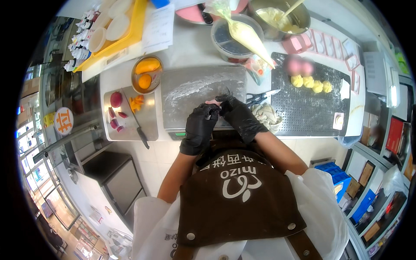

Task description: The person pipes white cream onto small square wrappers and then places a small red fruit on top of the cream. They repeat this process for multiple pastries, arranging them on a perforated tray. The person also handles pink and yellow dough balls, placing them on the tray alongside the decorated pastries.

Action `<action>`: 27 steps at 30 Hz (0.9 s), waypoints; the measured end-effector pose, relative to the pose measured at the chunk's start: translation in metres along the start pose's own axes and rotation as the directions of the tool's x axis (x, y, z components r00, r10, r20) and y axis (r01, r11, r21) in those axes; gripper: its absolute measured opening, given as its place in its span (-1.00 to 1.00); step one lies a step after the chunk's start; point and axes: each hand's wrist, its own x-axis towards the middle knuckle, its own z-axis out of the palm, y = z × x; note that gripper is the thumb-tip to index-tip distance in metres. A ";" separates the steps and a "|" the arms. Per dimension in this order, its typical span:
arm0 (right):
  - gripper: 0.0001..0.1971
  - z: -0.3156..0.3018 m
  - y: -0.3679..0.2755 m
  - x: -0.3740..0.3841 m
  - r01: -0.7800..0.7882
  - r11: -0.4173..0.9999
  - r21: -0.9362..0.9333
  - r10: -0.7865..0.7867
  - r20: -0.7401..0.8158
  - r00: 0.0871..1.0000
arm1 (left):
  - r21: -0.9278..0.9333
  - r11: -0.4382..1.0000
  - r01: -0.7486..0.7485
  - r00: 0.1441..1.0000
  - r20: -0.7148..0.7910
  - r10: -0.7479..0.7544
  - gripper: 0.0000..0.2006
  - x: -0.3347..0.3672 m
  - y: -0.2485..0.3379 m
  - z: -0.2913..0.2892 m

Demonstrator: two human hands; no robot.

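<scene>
My left hand (202,128) and my right hand (238,116), both in black gloves dusted with white powder, meet above the near part of a floury metal tray (173,104). Between their bent fingers a small piece of pink dough (212,102) shows; the gloves hide most of it. Both hands are closed on it. To the right, a dark perforated mat (303,112) carries two blurred pink balls (300,67) and a row of several pale yellow piped mounds (313,83). Scissors (263,96) and a crumpled cloth (268,117) lie beside my right hand.
At left, a cutting board (151,115) holds a knife (141,134), diced mango (136,103) and red-purple fruit pieces (115,99). A bowl (139,89) contains mango. Beyond are a filled piping bag (249,37) on a round tub (219,47), and a mixing bowl (303,21).
</scene>
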 end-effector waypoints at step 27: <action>-0.90 -0.012 0.008 0.054 0.576 0.659 -0.485 -0.513 0.270 0.815 | 0.044 0.980 -0.192 0.981 -0.014 0.193 -0.68 0.006 -0.010 -0.015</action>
